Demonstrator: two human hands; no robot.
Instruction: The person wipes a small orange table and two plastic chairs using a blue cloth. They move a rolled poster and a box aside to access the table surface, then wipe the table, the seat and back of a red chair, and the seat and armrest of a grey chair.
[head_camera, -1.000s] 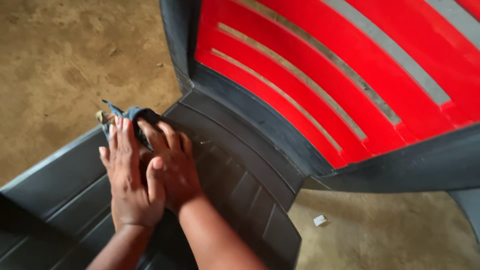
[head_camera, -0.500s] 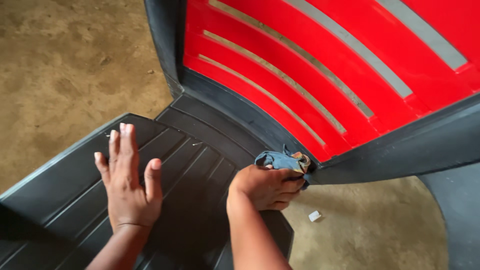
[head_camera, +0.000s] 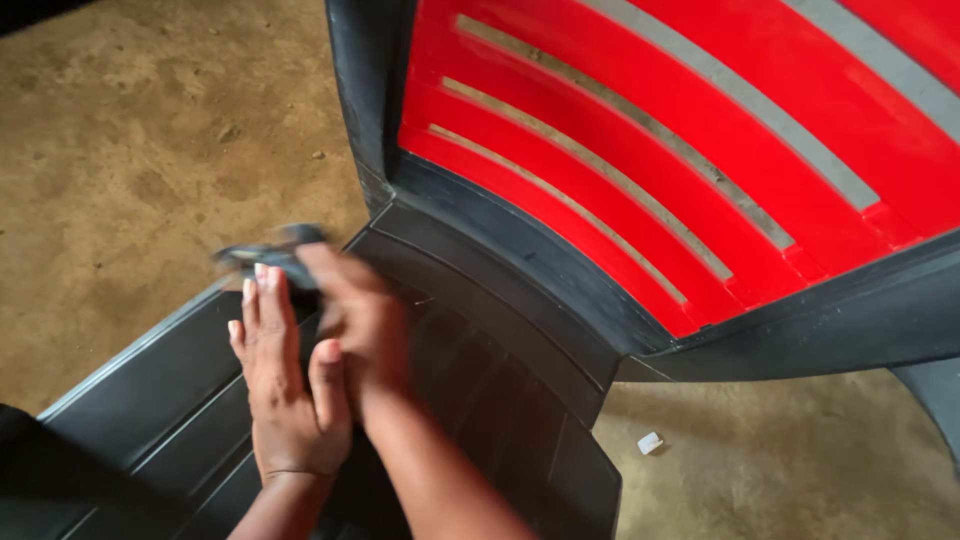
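The right hand (head_camera: 355, 310) is blurred with motion, its fingers curled down over a dark cloth (head_camera: 270, 252), of which only a crumpled edge shows just beyond the fingertips; the hand seems closed on it, pressing it against the seat (head_camera: 480, 380), most likely so the cloth keeps full contact with the ribbed plastic. Just beside it, touching at the thumb side, the left hand (head_camera: 285, 385) lies flat and open, fingers straight and together, palm down on the same dark seat and holding nothing (it looks to be bracing the chair so it does not shift under the rubbing). Both forearms come in from below the hands. Beyond the right hand the seat rises to a curved dark rim, and past that stands the red backrest (head_camera: 640, 150) with its long pale slots, framed by a dark grey edge. Further out on every side is the bare dirt floor (head_camera: 130, 150), and well off to the right of the hands, past the seat's front corner, a small white scrap (head_camera: 650, 442) lies on the ground.
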